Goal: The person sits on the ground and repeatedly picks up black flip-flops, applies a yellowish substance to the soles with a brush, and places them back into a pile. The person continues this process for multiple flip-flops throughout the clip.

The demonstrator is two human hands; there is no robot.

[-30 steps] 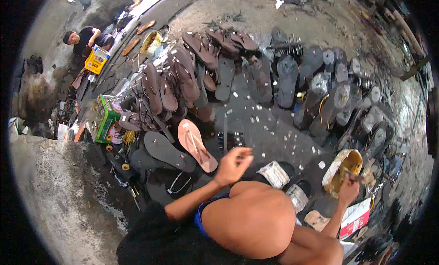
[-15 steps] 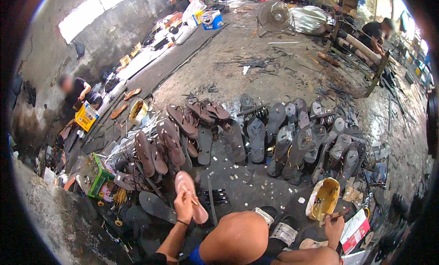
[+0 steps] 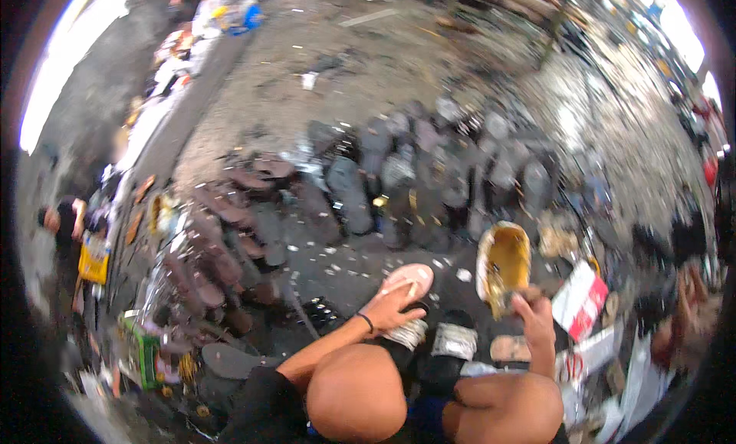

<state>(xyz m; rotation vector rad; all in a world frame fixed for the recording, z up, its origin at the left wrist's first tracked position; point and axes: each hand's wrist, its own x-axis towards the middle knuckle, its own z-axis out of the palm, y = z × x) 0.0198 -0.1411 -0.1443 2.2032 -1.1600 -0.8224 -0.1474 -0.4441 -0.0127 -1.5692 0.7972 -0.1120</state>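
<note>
Head view: the L hand (image 3: 397, 308), black band (image 3: 366, 322) round its wrist, holds a pale pink, flat thong sandal (image 3: 414, 274), fingers bent over its top; can't tell if the sole touches down or hangs just above. The sandal is nr the middle of the dark, bit-strewn floor patch (image 3: 356, 279), L of an oval, white-walled tub w/ yellowish insides (image 3: 517, 252) and apart from it. The R hand (image 3: 534, 321) is at the tub's near end, fingers pinched narrow on a short, brownish, stick-like tool (image 3: 530, 293) (blurry, so exact kind unclear). Toward the patch's R edge, nr the tub: a tilted white-and-red cardboard box (image 3: 580, 302). At the near edge: a black slide sandal w/ whitish strap (image 3: 455, 340) and, R of it, a flat tan sole-shaped piece (image 3: 510, 348). Grey-black sandals (image 3: 349, 195) crowd the far edge; dark brown thong sandals (image 3: 218, 264) overlap along the L edge, w/ a green box (image 3: 144, 356) nr the near L corner. Farther L, a person in dark clothes (image 3: 70, 222) is beside a yellow box (image 3: 93, 262).
</note>
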